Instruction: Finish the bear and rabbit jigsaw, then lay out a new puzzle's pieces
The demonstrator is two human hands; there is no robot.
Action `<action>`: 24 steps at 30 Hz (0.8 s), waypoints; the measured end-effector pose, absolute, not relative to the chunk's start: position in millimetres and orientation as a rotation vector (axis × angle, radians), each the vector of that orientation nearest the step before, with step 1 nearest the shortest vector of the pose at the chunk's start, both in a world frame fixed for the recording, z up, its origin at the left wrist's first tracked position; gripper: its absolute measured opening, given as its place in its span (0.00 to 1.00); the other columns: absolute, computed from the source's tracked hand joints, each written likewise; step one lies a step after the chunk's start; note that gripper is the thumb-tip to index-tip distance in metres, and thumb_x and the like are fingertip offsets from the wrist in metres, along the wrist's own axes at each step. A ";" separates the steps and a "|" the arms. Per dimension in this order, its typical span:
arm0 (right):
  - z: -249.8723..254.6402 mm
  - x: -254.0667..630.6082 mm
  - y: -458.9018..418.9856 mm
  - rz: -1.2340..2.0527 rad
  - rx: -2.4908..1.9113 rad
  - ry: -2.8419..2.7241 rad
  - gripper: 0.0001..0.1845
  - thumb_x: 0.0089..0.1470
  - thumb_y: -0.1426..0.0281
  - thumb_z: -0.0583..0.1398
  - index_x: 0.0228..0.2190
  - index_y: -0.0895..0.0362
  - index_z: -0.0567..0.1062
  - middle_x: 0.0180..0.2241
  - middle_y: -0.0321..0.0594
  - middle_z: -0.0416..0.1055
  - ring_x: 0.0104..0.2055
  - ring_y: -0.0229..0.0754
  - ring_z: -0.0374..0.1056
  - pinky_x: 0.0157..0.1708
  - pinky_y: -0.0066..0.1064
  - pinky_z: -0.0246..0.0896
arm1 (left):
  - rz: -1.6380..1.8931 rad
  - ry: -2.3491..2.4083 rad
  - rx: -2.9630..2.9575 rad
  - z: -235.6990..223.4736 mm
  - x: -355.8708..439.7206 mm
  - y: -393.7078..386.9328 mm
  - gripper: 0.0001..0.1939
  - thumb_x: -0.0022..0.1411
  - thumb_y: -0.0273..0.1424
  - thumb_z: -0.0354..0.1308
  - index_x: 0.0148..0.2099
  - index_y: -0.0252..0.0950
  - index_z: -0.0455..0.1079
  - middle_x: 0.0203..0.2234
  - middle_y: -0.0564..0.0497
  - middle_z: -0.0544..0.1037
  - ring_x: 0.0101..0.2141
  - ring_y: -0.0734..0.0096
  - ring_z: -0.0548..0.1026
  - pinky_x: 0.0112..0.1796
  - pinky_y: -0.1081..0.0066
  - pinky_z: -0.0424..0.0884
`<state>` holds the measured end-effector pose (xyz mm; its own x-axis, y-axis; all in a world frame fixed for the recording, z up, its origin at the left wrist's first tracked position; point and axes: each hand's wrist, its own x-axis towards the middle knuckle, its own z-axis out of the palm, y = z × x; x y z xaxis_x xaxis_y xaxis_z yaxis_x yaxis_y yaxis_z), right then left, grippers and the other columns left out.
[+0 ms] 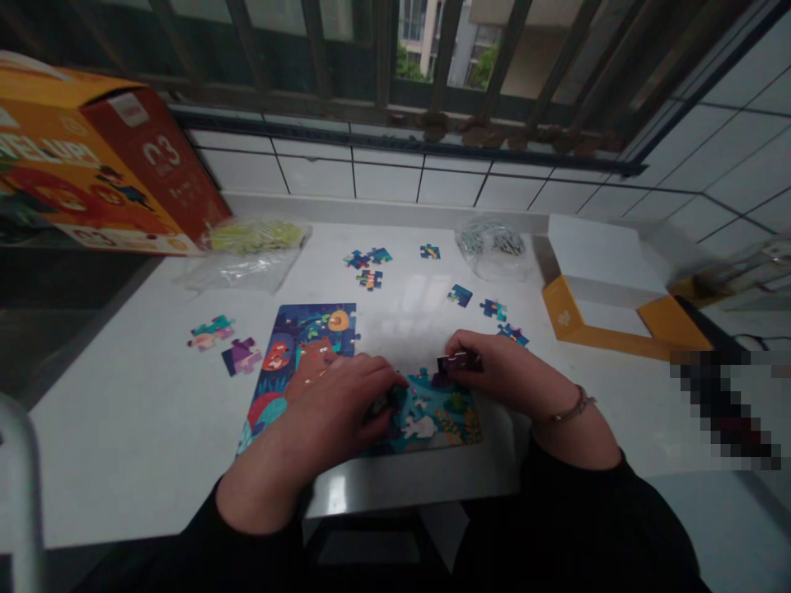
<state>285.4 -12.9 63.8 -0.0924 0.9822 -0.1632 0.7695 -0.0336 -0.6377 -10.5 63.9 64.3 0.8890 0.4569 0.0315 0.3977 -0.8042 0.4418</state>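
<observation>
A partly joined jigsaw puzzle (309, 338) lies on the white table (136, 428) in front of me. My left hand (337, 403) rests flat on its lower middle, fingers pressing down on the joined pieces. My right hand (503, 375) is closed in a pinch on a dark purple puzzle piece (456, 361), held just above the puzzle's right edge. A bracelet sits on my right wrist.
Loose pieces (369, 268) lie scattered behind the puzzle, with two more (241, 356) at its left. Two clear plastic bags (247, 247) hold further pieces. An orange puzzle box (92, 165) stands at back left, an open white and orange box (609, 288) at right.
</observation>
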 end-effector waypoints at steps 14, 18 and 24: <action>66.2 299.5 -12.1 0.302 -2.139 -1.573 0.21 0.69 0.61 0.60 0.59 0.55 0.72 0.41 0.48 0.82 0.38 0.52 0.78 0.38 0.38 0.66 | 0.348 0.725 2.567 67.9 -26.1 74.7 0.17 0.69 0.26 0.58 0.58 0.41 0.76 0.53 0.43 0.82 0.54 0.52 0.79 0.56 0.53 0.73; 53.3 320.6 -12.5 0.075 -2.285 -1.324 0.27 0.68 0.59 0.57 0.62 0.60 0.72 0.42 0.57 0.82 0.41 0.59 0.79 0.42 0.47 0.71 | 0.329 1.325 2.609 94.3 -68.1 98.8 0.17 0.74 0.35 0.55 0.58 0.33 0.76 0.53 0.35 0.80 0.54 0.44 0.78 0.59 0.48 0.72; 41.8 326.3 -13.4 -0.119 -2.291 -1.211 0.36 0.65 0.62 0.57 0.68 0.68 0.66 0.57 0.73 0.73 0.62 0.72 0.69 0.59 0.63 0.67 | -0.198 1.827 2.460 98.0 -118.8 119.9 0.30 0.78 0.41 0.46 0.66 0.20 0.70 0.57 0.25 0.78 0.55 0.35 0.79 0.57 0.48 0.73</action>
<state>326.3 -13.4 41.8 0.5918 0.7406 0.3182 0.7884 -0.4497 -0.4197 -118.8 119.9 98.0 0.2844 0.9475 -0.1458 0.9568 -0.2902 -0.0196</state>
